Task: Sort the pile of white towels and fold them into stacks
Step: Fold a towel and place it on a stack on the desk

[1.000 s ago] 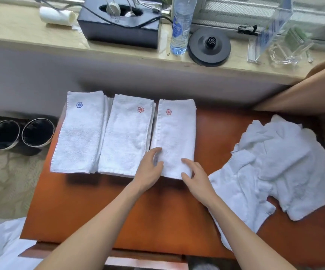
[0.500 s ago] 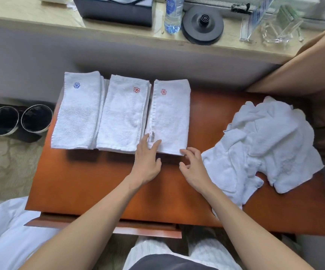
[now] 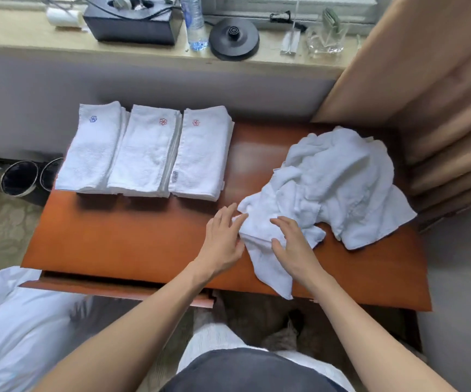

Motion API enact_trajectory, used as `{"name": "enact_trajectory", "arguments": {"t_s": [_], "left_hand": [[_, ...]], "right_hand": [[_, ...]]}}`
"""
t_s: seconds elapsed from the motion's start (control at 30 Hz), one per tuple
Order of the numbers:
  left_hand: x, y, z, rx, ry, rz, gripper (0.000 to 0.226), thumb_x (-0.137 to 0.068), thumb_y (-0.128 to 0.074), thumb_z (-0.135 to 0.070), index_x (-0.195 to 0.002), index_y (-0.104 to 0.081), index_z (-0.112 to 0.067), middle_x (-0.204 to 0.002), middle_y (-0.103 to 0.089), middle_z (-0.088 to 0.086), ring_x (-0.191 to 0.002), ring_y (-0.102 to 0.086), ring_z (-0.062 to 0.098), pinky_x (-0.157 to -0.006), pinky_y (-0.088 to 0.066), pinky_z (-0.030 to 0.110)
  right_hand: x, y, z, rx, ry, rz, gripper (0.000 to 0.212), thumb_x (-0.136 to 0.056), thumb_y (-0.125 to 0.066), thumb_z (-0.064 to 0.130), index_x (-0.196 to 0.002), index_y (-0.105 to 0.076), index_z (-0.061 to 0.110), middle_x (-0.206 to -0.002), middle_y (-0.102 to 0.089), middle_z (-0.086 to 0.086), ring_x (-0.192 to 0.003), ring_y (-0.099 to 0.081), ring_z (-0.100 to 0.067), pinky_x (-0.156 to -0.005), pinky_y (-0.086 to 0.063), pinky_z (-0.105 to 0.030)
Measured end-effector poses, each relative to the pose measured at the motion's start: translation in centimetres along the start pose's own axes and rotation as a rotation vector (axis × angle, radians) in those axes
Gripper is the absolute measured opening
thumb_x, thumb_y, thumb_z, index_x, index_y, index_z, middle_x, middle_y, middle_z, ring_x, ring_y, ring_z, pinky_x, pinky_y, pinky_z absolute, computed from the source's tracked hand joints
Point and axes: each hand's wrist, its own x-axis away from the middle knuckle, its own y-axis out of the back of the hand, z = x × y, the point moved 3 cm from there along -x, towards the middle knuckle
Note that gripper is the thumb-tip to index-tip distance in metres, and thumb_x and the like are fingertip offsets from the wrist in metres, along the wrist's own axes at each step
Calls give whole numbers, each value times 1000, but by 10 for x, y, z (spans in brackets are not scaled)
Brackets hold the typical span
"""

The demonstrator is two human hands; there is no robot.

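On the right half of the table: a crumpled pile of white towels, with one loose corner hanging over the near edge. Both hands at the pile's near-left corner.

Left hand: flat and low, mostly over bare wood. Fingers straight and a little apart, touching the towel's left edge with the tips only. Nothing clamped or pinched.

Right hand: lying on top of the same towel, well inside its edge. Fingers spread and slightly bent, resting on the cloth rather than gripping it, thumb pointing toward the left hand. A bunched fold of towel between the two hands. Most of the pile beyond and to the right of the fingertips, untouched.

On the far-left part of the table: three folded stacks in a row, side by side and touching. Left stack with a blue mark at its far end, middle stack and right stack each with a red mark. All three well apart from both hands, with a strip of bare wood between the right stack and the pile.

Behind the table, on a sill: a black box, a bottle, a round black base. On the floor at left: two dark cups. At right: a tan curtain.
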Motion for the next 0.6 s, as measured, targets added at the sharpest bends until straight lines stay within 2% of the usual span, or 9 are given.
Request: {"name": "enact_trajectory", "arguments": {"t_s": [0.07, 0.13, 0.23, 0.33, 0.43, 0.6], "left_hand": [[6, -16, -38, -17, -32, 4, 64, -90, -63, -17, -152, -47, -15, -165, -28, 15, -152, -24, 37, -117, -26, 51], [12, -32, -73, -58, -74, 18, 64, -90, -62, -17, -152, -47, -15, -165, -28, 15, -152, -24, 39, -118, -25, 52], [14, -53, -126, -77, -116, 30, 61, -94, -60, -21, -153, -45, -18, -165, -29, 11, -153, -22, 37, -120, -22, 51], [9, -72, -176, -122, -155, 48, 60, -95, -57, -26, -154, -42, -23, -166, -27, 5, -155, -17, 30, -122, -17, 45], [3, -88, -207, -164, -178, 87, 61, -97, -56, -29, -155, -38, -25, -168, -23, 2, -156, -13, 26, -123, -11, 42], [-24, -93, -229, -195, -164, 98, 62, -97, -54, -30, -156, -37, -26, -169, -21, 3, -157, -12, 28, -124, -11, 45]], "right_hand": [[25, 27, -23, 10, 3, -13, 49, -99, -55, 8, -147, -51, 16, -156, -42, 1, -144, -37, -13, -112, -26, -17], [53, 49, -44, 15, 13, -27, 50, -97, -57, 8, -146, -52, 17, -154, -44, 2, -143, -39, -13, -115, -28, -21], [88, 84, -78, 13, 3, -60, 49, -100, -57, 10, -148, -51, 17, -152, -45, 1, -142, -39, -13, -116, -26, -20], [110, 120, -113, 23, -41, -92, 48, -103, -54, 17, -150, -49, 18, -152, -45, 3, -143, -40, -13, -120, -32, -31], [120, 146, -139, 36, -72, -106, 46, -104, -54, 18, -150, -49, 18, -153, -44, 3, -145, -38, -14, -119, -29, -28], [107, 180, -166, 25, -109, -100, 47, -105, -53, 20, -151, -47, 19, -156, -41, 4, -146, -36, -14, -119, -31, -31]]}}
